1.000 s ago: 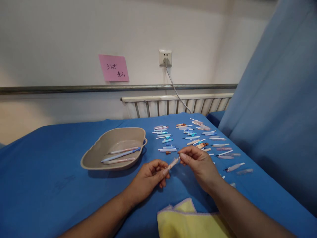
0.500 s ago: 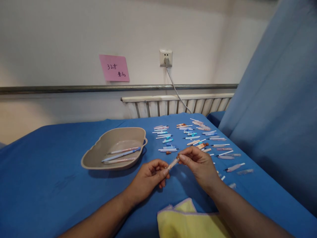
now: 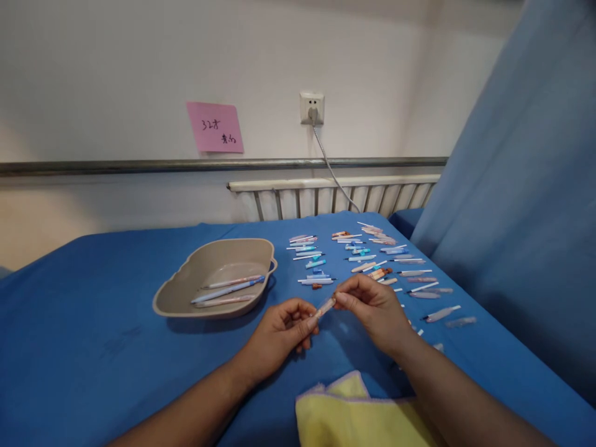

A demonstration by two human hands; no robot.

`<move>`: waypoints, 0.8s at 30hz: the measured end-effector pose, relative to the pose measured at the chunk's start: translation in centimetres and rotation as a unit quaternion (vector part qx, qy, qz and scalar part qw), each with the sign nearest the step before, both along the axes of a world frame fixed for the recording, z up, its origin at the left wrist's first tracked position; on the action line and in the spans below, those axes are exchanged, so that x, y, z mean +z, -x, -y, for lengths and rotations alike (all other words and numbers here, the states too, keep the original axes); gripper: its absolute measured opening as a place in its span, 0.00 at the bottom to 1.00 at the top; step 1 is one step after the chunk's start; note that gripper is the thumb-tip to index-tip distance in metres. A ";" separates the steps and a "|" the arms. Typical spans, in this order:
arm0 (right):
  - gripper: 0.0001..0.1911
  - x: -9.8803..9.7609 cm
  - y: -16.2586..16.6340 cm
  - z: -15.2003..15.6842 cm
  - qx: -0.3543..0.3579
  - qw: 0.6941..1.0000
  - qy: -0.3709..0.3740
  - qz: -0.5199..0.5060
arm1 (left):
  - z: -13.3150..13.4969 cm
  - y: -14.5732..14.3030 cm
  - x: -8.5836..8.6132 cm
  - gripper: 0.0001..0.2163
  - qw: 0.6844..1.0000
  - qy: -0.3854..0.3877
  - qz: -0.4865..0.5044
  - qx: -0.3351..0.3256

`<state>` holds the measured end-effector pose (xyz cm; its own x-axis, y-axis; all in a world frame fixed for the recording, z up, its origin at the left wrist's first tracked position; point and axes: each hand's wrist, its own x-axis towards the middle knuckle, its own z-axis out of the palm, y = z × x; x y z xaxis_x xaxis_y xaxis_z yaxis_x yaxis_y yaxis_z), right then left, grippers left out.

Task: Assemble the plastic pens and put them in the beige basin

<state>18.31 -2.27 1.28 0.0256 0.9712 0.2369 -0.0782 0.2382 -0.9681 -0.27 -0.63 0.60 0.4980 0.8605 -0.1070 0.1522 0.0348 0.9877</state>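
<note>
Between my two hands, just above the blue cloth, is a short translucent pen barrel (image 3: 325, 307) with an orange-brown pattern. My left hand (image 3: 286, 326) pinches its lower left end between thumb and fingers. At the upper right end, the thumb and fingertips of my right hand (image 3: 370, 310) are closed on a small brown piece, mostly hidden by the fingers. Beyond and right of my hands, many pen parts lie in rows: barrels, white refills (image 3: 423, 287) and small coloured pieces such as a brown one (image 3: 317, 286).
A beige basin (image 3: 186, 268) on the left holds several assembled pens (image 3: 228, 290). A yellow cloth (image 3: 358, 416) lies at the front edge. Behind are a bed rail (image 3: 335, 184), a wall socket (image 3: 311, 108) with a cord, and a pink note (image 3: 215, 128). A blue curtain (image 3: 516, 186) hangs at right.
Almost nothing differs. Both hands keep their hold on the pen barrel in the same place, with only a slight shift of the right fingers at its end.
</note>
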 end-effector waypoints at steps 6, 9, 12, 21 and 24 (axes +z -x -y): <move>0.04 -0.2 0.1 0.1 -0.007 1.000 -0.014 0.011 | -0.1 0.0 0.1 0.12 1.000 0.007 0.010 0.003; 0.04 -0.3 0.4 0.1 -0.018 1.000 -0.009 -0.006 | -0.1 0.0 0.2 0.12 1.000 0.012 0.010 -0.002; 0.05 -0.4 0.6 0.1 -0.027 0.999 -0.003 -0.023 | -0.1 0.0 0.2 0.12 1.000 0.013 0.012 -0.004; 0.07 -1.0 1.0 0.0 -0.039 0.998 0.005 -0.050 | 0.0 0.1 -0.3 0.11 1.000 0.002 0.014 -0.009; 0.09 -1.0 1.2 0.1 -0.041 0.997 0.008 -0.058 | 0.1 0.1 -0.4 0.11 1.000 0.008 0.019 -0.003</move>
<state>17.15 -2.37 0.28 0.1323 0.9681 0.2126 -0.1712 0.2336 -0.9571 -0.36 -0.68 0.20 0.5076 0.8555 -0.1024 0.1148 0.0506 0.9921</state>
